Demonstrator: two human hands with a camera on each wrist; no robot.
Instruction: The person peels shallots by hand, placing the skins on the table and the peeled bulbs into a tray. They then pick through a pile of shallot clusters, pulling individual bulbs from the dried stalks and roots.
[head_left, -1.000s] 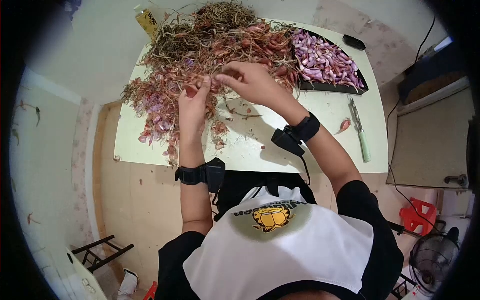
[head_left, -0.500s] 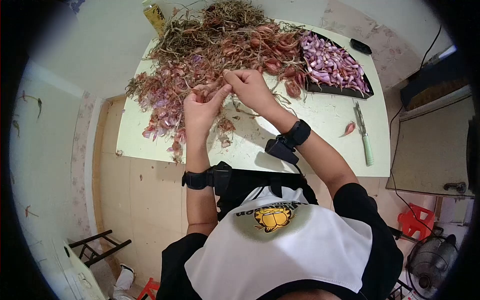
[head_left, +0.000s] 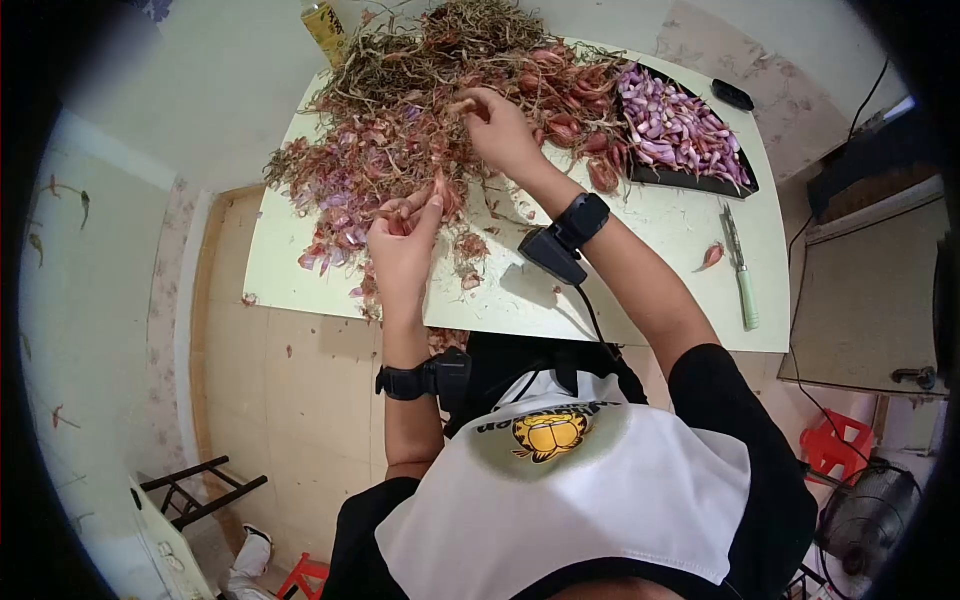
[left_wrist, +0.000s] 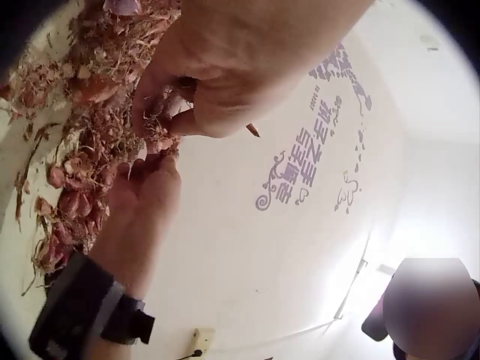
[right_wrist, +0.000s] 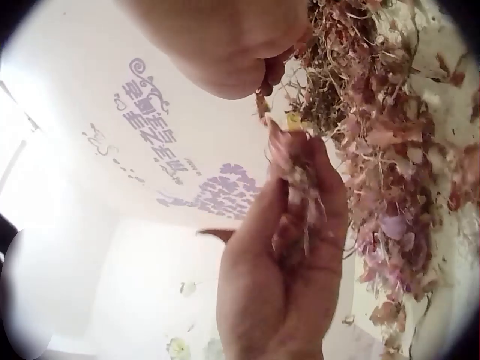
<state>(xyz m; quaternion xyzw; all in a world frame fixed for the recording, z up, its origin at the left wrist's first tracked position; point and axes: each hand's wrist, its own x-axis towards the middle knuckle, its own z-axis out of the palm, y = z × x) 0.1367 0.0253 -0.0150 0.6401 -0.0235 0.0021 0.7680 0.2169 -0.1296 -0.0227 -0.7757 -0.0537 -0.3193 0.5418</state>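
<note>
My left hand (head_left: 400,258) grips a reddish shallot (right_wrist: 280,154) with dry skin and stringy roots, its pointed tip rising above the thumb and fingers. Farther up, over the edge of the heap, my right hand (head_left: 500,135) pinches a thin brownish strip of skin (right_wrist: 262,106) between thumb and fingertips. Under and beyond both hands spreads a big heap of loose shallot skins (head_left: 345,165), pink and brown. Unpeeled shallots (head_left: 562,128) lie to the right of it, next to a black tray (head_left: 690,181) full of peeled purple-white shallots (head_left: 680,125).
Dry stalks and roots (head_left: 450,45) are piled at the back, beside a yellow-labelled bottle (head_left: 325,35). On the right of the white table (head_left: 640,300) lie a green-handled knife (head_left: 744,280) and one single shallot (head_left: 712,256). A small black object (head_left: 732,95) sits behind the tray.
My hands were close together at the shallot. The right hand has pulled up and away toward the heap with the strip of skin, while the left keeps its grip slightly lower.
</note>
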